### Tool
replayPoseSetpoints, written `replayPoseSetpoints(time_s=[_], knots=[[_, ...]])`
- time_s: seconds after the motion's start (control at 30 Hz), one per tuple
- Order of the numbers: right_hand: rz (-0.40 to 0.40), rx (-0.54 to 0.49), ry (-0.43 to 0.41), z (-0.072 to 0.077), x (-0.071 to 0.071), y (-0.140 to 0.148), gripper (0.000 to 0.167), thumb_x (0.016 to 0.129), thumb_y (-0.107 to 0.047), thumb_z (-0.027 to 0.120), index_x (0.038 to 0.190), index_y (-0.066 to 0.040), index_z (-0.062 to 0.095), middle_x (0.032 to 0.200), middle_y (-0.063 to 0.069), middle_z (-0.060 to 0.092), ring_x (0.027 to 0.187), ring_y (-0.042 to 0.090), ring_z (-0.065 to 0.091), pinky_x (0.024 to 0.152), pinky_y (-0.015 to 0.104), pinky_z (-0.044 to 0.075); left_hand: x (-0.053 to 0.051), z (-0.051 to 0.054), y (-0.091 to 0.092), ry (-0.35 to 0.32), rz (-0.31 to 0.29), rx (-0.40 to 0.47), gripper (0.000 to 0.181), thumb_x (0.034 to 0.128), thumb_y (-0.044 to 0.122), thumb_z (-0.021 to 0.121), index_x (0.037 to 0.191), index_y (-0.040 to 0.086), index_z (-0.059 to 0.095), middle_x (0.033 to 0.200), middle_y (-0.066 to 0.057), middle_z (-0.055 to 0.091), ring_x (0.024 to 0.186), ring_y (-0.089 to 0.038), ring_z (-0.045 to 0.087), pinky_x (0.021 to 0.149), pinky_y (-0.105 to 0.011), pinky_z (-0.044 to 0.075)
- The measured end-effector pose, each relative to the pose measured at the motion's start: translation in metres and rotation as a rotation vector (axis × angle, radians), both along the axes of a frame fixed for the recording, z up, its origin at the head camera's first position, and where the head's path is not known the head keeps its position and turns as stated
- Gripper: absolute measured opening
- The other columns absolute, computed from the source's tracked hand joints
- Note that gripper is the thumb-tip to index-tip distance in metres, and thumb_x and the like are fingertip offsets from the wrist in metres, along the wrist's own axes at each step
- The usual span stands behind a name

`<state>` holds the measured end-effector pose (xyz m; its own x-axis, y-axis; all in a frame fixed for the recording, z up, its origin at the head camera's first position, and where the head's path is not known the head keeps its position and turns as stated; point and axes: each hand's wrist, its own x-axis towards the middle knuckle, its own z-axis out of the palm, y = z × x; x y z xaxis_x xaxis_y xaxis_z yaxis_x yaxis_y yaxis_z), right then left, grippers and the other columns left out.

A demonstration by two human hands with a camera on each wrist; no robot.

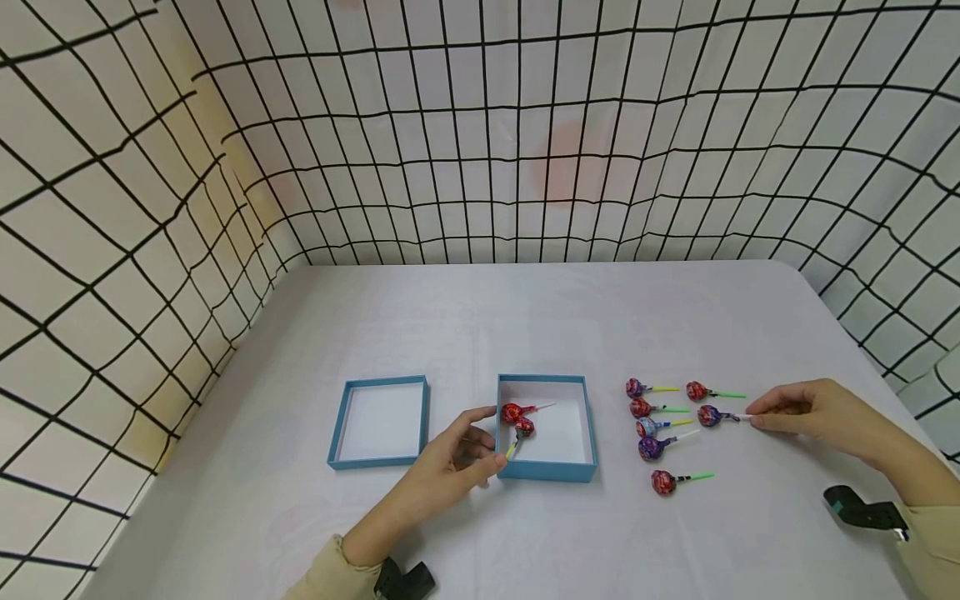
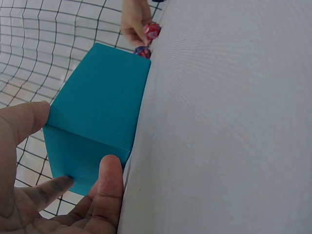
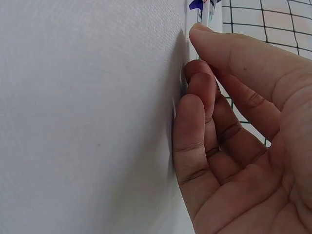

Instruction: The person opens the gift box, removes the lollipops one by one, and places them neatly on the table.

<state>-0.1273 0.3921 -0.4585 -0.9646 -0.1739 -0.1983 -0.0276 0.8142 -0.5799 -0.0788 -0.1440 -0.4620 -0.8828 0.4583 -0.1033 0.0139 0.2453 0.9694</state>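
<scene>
My left hand (image 1: 453, 458) rests against the left side of an open blue box (image 1: 547, 472), thumb by its near corner. In the left wrist view the fingers touch the outside of the box (image 2: 100, 97). Two red-wrapped lollipops (image 1: 517, 412) lie inside, near the left wall. On the right, my right hand (image 1: 817, 408) pinches the white stick of a purple-and-red lollipop (image 1: 707, 415) between thumb and fingertips, low over the table. The right wrist view shows only its stick (image 3: 206, 12) and a bit of wrapper beyond the thumb.
Several lollipops (image 1: 651, 448) lie in a loose column right of the box, with another red one (image 1: 697, 390) just behind the pinched one. The box's lid (image 1: 378, 461) lies inside-up to the left. A white cloth covers the table (image 1: 480, 325); black wire mesh (image 1: 517, 158) stands behind it.
</scene>
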Motion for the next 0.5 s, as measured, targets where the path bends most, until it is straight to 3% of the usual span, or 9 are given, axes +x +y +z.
replayPoseSetpoints(time_s=[0.5], knots=[[0.007, 0.010, 0.032, -0.0020, -0.0017, -0.0023, 0.020, 0.098, -0.023, 0.081, 0.109, -0.007, 0.081, 0.094, -0.011, 0.075, 0.074, 0.000, 0.054, 0.063, 0.023, 0.050, 0.0009, 0.0020, 0.0006, 0.000, 0.004, -0.009, 0.063, 0.1056, 0.023, 0.071, 0.161, 0.013, 0.044, 0.128, -0.020, 0.062, 0.103, -0.022, 0.065, 0.082, -0.024, 0.062]])
